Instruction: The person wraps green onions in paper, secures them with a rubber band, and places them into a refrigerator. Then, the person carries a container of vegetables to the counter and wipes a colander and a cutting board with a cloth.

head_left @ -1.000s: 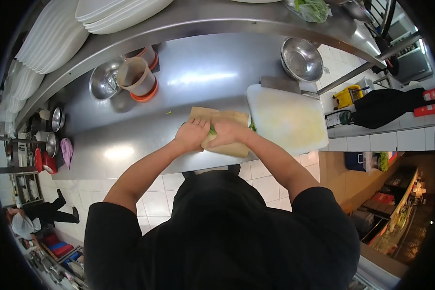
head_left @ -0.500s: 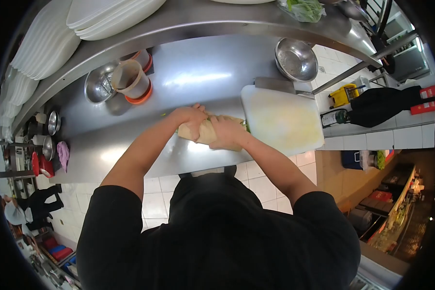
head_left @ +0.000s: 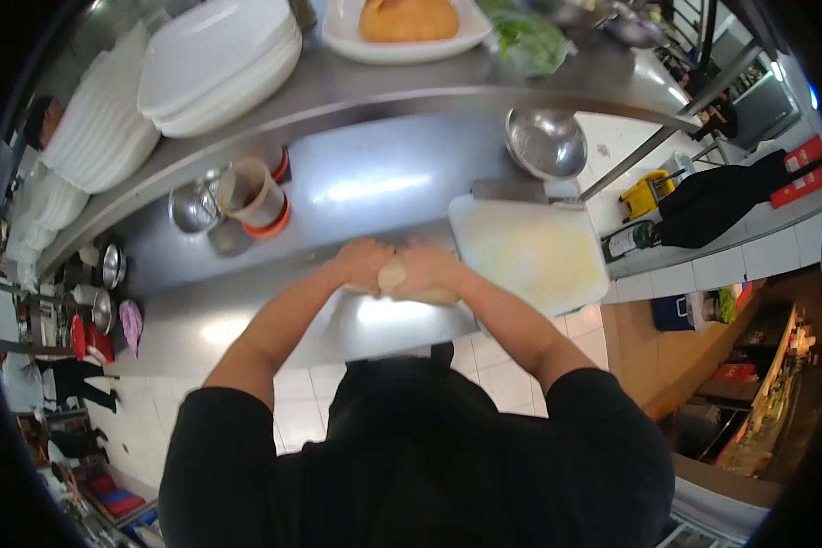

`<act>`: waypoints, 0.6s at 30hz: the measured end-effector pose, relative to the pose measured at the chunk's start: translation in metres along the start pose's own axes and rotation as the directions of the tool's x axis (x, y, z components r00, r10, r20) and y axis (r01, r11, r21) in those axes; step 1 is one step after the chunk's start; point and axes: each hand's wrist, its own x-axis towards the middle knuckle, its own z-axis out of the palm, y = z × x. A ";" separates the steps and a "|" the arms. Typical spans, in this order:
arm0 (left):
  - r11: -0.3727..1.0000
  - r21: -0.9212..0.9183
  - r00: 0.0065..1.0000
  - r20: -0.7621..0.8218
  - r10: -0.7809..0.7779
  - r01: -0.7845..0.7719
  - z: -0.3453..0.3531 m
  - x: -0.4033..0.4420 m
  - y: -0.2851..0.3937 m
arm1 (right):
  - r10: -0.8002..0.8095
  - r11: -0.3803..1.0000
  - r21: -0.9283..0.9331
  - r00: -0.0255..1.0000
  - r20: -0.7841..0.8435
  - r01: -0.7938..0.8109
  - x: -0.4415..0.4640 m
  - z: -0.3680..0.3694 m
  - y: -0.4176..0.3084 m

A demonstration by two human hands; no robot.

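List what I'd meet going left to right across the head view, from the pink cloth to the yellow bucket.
Pink cloth → steel bowl → plastic tub → left hand → right hand, both hands on a tan wrap → cutting board → yellow bucket.

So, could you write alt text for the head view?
A person's left hand and right hand, side by side, partly cover a folded tan sheet on a grey steel counter. A white rectangular cutting board lies to the right, with a broad metal blade at its far edge.
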 end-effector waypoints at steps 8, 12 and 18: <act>1.000 0.001 0.984 0.179 0.024 -0.025 -0.019 0.015 -0.003 | -0.002 0.972 -0.228 0.970 -0.242 -0.055 -0.006 0.007 -0.010; 0.957 0.078 0.768 -0.617 -0.174 0.279 0.014 -0.025 0.044 | 0.017 0.976 -0.209 0.972 -0.233 -0.067 0.002 0.007 0.006; -0.496 -0.811 0.574 0.257 -0.778 -0.310 0.130 -0.018 0.094 | -0.096 0.990 -0.125 0.973 -0.212 0.071 0.010 0.004 0.020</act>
